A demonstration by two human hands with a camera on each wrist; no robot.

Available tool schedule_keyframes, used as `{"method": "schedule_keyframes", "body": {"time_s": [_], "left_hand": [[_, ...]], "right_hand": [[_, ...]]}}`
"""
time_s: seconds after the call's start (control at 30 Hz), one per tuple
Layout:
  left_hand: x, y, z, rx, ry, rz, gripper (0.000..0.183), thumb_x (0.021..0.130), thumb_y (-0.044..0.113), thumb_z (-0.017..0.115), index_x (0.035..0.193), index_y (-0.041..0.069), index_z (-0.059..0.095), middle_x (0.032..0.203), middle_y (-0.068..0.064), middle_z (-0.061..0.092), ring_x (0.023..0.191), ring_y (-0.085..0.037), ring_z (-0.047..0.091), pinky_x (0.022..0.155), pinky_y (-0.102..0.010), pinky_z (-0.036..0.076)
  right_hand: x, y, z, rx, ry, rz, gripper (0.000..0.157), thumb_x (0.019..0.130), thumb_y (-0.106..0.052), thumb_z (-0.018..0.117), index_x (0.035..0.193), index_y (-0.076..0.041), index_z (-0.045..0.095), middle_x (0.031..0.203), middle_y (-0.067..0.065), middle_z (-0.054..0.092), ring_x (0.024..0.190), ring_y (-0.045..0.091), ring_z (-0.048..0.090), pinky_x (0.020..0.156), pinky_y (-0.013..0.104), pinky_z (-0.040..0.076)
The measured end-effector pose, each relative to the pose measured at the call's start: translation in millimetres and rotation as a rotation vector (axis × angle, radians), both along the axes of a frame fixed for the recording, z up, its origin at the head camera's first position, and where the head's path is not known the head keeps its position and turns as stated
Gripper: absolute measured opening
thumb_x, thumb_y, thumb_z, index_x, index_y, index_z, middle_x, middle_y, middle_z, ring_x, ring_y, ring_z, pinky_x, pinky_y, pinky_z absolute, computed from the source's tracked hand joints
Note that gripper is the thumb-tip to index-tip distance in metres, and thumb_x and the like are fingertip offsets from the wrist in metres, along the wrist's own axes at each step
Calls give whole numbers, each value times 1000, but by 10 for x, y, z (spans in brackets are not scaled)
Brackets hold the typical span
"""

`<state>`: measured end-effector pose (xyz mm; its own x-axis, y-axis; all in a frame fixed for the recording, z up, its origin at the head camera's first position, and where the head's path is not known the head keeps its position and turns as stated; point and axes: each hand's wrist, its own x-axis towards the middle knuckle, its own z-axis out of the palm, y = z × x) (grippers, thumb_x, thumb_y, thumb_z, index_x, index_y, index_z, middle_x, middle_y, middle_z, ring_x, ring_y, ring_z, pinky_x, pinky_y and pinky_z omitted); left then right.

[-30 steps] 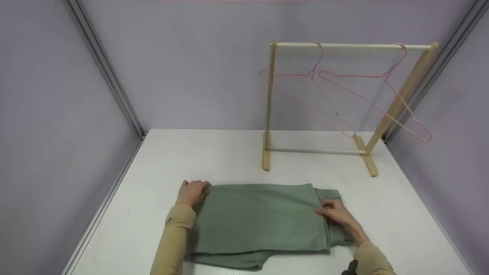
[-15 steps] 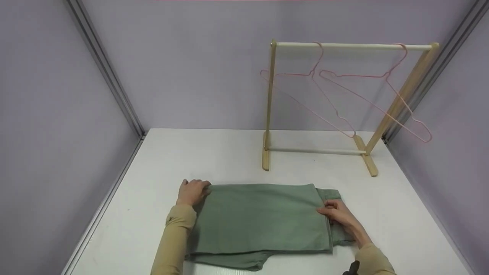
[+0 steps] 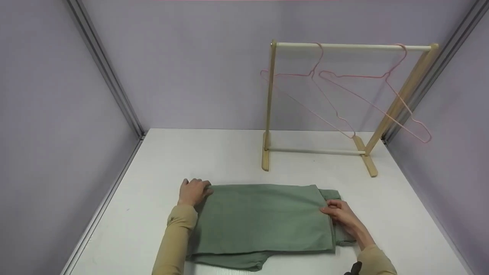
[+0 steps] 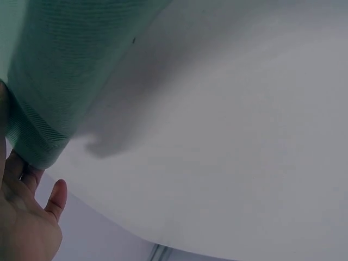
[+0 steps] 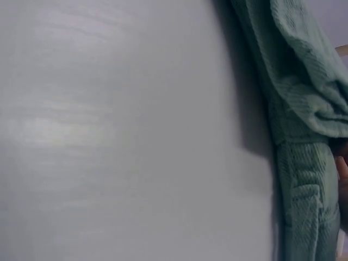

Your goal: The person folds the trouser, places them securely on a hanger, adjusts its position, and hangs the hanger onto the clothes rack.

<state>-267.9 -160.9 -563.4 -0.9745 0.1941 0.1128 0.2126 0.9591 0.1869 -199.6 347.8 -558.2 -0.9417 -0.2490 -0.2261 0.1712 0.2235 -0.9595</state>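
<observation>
A pair of green ribbed trousers [image 3: 263,219] lies folded over on the white table, the waistband [image 3: 345,238] sticking out beneath the top layer at the right. At the fold's far left corner, my left hand [image 3: 193,191] grips the cloth. In the left wrist view the fabric [image 4: 60,92] is lifted off the table there, with fingers partly hidden behind it. My right hand [image 3: 340,214] pinches the right edge of the top layer between thumb and fingers. A belt loop [image 5: 304,201] shows on the waistband in the right wrist view, where most of that hand is out of frame.
Behind the trousers, toward the right, stands a wooden rack [image 3: 268,103] with a pale top rail. Two pink hangers [image 3: 294,74] hang from it. Grey panels [image 3: 210,68] wall the white table [image 3: 160,160] at the back and both sides.
My right hand has drawn the top layer's edge slightly to the right, over more of the waistband. My left hand has stayed almost in place at the far left corner.
</observation>
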Motion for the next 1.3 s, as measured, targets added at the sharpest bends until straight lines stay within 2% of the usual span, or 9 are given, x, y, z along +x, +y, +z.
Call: {"method": "schedule_keyframes", "body": {"time_s": [0.23, 0.47, 0.6, 0.7, 0.8, 0.9, 1.0, 1.17, 1.3], "left_hand": [[5, -6, -2, 16, 19, -3, 32, 91, 39, 72, 106, 11, 76, 95, -11, 76, 96, -32, 70, 99, -59, 47], [28, 3, 25, 38, 45, -18, 28, 91, 36, 72, 105, 11, 75, 95, -10, 76, 94, -31, 70, 93, -55, 49], [37, 13, 25, 61, 27, -39, 25, 92, 31, 72, 107, 12, 75, 99, -9, 77, 97, -32, 70, 93, -54, 49], [40, 22, 29, 82, 1, -56, 23, 93, 28, 71, 109, 12, 75, 101, -9, 77, 98, -31, 70, 93, -53, 49], [39, 29, 44, 99, -20, -63, 22, 94, 25, 70, 111, 12, 74, 103, -9, 76, 100, -30, 70, 96, -52, 49], [33, 36, 52, 104, -26, -67, 23, 94, 25, 70, 112, 12, 73, 104, -9, 76, 101, -30, 70, 98, -53, 48], [28, 38, 41, 106, -24, -72, 24, 96, 26, 68, 114, 11, 73, 106, -10, 76, 102, -31, 70, 98, -54, 48], [24, 46, 40, 95, -17, -75, 25, 96, 28, 67, 114, 11, 73, 107, -10, 76, 102, -32, 70, 98, -55, 47], [20, 48, 31, 79, -16, -67, 24, 96, 29, 68, 114, 13, 74, 106, -9, 76, 101, -31, 70, 98, -55, 47]], "right_hand": [[10, 25, -14, -43, -14, -10, 11, 98, -16, 65, 102, -7, 63, 82, -11, 71, 79, 4, 67, 72, 23, 57], [16, 19, -4, -43, 5, 0, 9, 98, -15, 65, 100, -7, 61, 79, -11, 69, 78, 4, 66, 71, 23, 56], [33, 0, 16, 31, 23, 18, 17, 97, -18, 66, 102, -2, 61, 70, -13, 61, 61, 1, 53, 60, 20, 49], [39, -30, 44, 124, 49, 0, 27, 96, -20, 68, 104, 4, 61, 65, -11, 55, 52, 1, 42, 52, 19, 41], [46, -77, 77, 282, 129, -39, 31, 95, -20, 70, 106, 9, 63, 68, -6, 57, 54, 3, 44, 52, 20, 41], [65, -134, 98, 483, 216, -91, 29, 93, -21, 72, 106, 5, 67, 73, -1, 61, 61, 6, 49, 57, 21, 43], [78, -185, 100, 593, 237, -127, 22, 92, -20, 73, 98, 0, 69, 71, 0, 58, 62, 9, 48, 58, 23, 41], [64, -198, 97, 590, 211, -123, 19, 92, -19, 71, 82, -7, 61, 63, -5, 45, 58, 8, 41, 57, 23, 35], [34, -149, 92, 522, 192, -81, 21, 92, -18, 71, 80, -7, 57, 60, -7, 41, 56, 5, 38, 57, 22, 35]]}}
